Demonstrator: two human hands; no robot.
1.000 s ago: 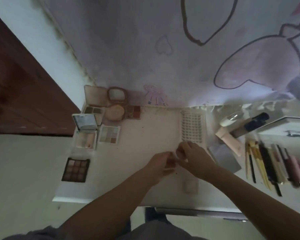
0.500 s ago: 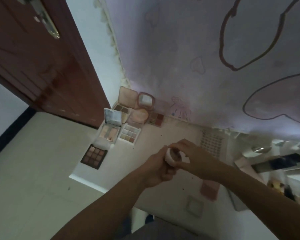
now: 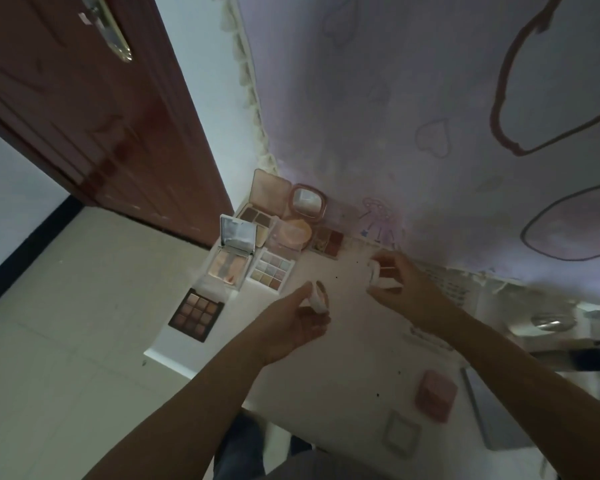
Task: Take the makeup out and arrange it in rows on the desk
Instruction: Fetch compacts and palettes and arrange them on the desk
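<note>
My left hand (image 3: 297,322) holds a small round white lid (image 3: 317,297) over the white desk (image 3: 329,375). My right hand (image 3: 404,289) grips a small white jar (image 3: 378,273) a little to the right and farther back. Several open palettes lie in rows at the desk's far left corner: a dark nine-pan palette (image 3: 196,313), a mirrored compact (image 3: 231,258), a pale nine-pan palette (image 3: 272,273), a round powder compact (image 3: 297,223) and a small reddish palette (image 3: 328,240). A pink square case (image 3: 435,394) and a clear square case (image 3: 400,433) lie near the front edge.
A brown door (image 3: 84,109) stands to the left beyond the desk. A pale patterned curtain (image 3: 430,116) hangs behind the desk. At the right lie a sheet of small items (image 3: 454,287), a grey flat card (image 3: 499,414) and blurred clutter (image 3: 548,322).
The hands, together on the small jar before, have drawn apart: the left now has the lid, the right the jar. The view has swung left and closer.
</note>
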